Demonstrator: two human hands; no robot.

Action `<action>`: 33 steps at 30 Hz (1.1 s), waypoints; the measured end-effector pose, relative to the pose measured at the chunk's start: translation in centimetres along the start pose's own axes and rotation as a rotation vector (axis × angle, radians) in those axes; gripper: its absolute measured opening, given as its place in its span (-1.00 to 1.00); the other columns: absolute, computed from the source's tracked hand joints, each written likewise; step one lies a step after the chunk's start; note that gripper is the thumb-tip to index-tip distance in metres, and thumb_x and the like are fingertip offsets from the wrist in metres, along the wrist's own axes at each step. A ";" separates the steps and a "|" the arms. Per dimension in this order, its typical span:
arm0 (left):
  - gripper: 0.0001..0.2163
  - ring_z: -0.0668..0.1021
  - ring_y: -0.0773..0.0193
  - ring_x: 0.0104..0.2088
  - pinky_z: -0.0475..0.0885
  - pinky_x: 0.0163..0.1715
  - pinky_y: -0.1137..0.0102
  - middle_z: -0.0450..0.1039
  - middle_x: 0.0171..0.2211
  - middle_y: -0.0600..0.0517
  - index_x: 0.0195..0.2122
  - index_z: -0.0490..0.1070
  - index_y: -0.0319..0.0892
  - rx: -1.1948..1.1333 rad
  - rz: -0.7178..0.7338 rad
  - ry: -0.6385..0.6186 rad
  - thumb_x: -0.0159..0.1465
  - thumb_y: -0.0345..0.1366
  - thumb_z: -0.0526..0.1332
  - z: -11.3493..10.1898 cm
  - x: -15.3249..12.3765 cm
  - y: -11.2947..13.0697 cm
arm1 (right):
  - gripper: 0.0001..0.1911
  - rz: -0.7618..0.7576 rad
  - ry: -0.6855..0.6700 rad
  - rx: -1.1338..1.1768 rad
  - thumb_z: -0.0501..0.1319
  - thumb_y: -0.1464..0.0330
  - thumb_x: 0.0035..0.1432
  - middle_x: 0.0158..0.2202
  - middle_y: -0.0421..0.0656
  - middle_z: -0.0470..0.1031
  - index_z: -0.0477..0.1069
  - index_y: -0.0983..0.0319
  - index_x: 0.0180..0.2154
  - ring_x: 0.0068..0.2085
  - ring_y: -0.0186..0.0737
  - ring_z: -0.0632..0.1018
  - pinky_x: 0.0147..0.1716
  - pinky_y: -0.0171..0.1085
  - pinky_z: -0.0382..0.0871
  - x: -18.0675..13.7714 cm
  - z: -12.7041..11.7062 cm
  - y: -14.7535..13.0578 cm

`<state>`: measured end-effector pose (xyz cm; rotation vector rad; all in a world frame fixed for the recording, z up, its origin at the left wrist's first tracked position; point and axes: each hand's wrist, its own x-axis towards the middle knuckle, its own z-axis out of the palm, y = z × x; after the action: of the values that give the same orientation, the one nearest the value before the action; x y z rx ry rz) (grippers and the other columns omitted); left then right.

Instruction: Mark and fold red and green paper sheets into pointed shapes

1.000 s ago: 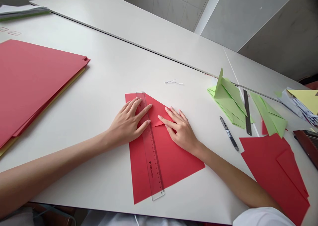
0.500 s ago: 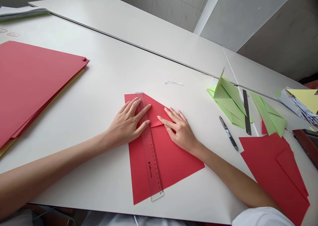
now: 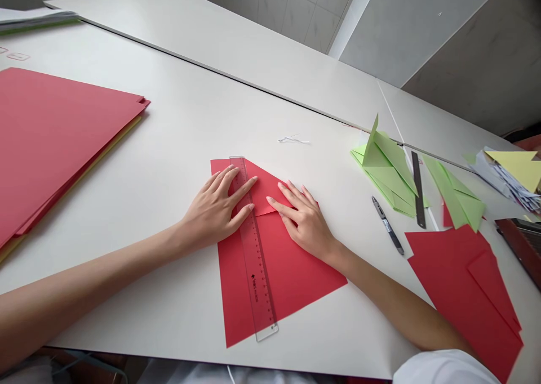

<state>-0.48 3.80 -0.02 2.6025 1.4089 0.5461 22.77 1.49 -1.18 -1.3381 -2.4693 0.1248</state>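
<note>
A sheet of red paper (image 3: 296,277) lies on the table in front of me, with its upper right part folded over. Along its left side rests a clear plastic ruler (image 3: 261,282), whose lower end sticks out past the paper's bottom edge. My left hand (image 3: 217,204) lies flat with fingers spread, pressing on the ruler's upper part and the paper beside it. To the right, my right hand (image 3: 306,223) rests on the folded flap with its fingers stretched out. Neither hand is closed around anything.
Large red sheets (image 3: 63,142) are stacked at the left. Folded green papers (image 3: 384,173), a dark ruler (image 3: 418,190), a pen (image 3: 387,226) and folded red paper (image 3: 469,282) lie at the right. White thread (image 3: 293,141) lies beyond my hands. A yellow paper (image 3: 518,167) sits far right.
Both hands, the ruler and the red paper hold the same arrangement. The whole view has shifted very slightly; nothing was picked up or let go.
</note>
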 end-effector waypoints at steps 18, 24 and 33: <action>-0.42 0.18 -0.10 0.29 0.17 0.24 0.01 0.02 0.32 -0.07 0.33 0.09 -0.09 0.047 -0.022 -0.012 0.39 0.05 -0.26 0.9 -0.2 -0.7 | -0.53 -0.027 0.057 0.080 0.00 0.55 0.28 0.30 -0.03 0.22 0.39 0.18 0.15 0.37 -0.12 0.08 0.31 0.03 0.02 -0.1 0.2 0.2; -0.48 0.18 -0.09 0.28 0.17 0.23 -0.02 0.02 0.30 -0.19 0.34 0.08 -0.07 0.082 -0.004 -0.024 0.41 -0.01 -0.14 0.9 -0.2 -0.8 | -0.52 -0.020 0.039 0.059 0.00 0.53 0.28 0.32 -0.08 0.19 0.36 0.16 0.17 0.37 -0.13 0.07 0.31 0.03 0.02 -0.1 0.2 0.2; -0.47 0.18 -0.11 0.28 0.15 0.23 -0.01 0.02 0.29 -0.20 0.34 0.07 -0.08 0.098 0.013 -0.017 0.40 -0.02 -0.14 1.2 -0.1 -1.1 | -0.58 -0.001 0.044 0.044 0.01 0.42 0.33 0.32 -0.10 0.19 0.37 0.17 0.16 0.37 -0.13 0.07 0.31 0.03 0.02 -0.2 0.2 -0.1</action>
<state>-0.93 4.43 -1.50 2.6868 1.4498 0.4674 22.70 1.32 -1.39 -1.3080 -2.4162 0.1471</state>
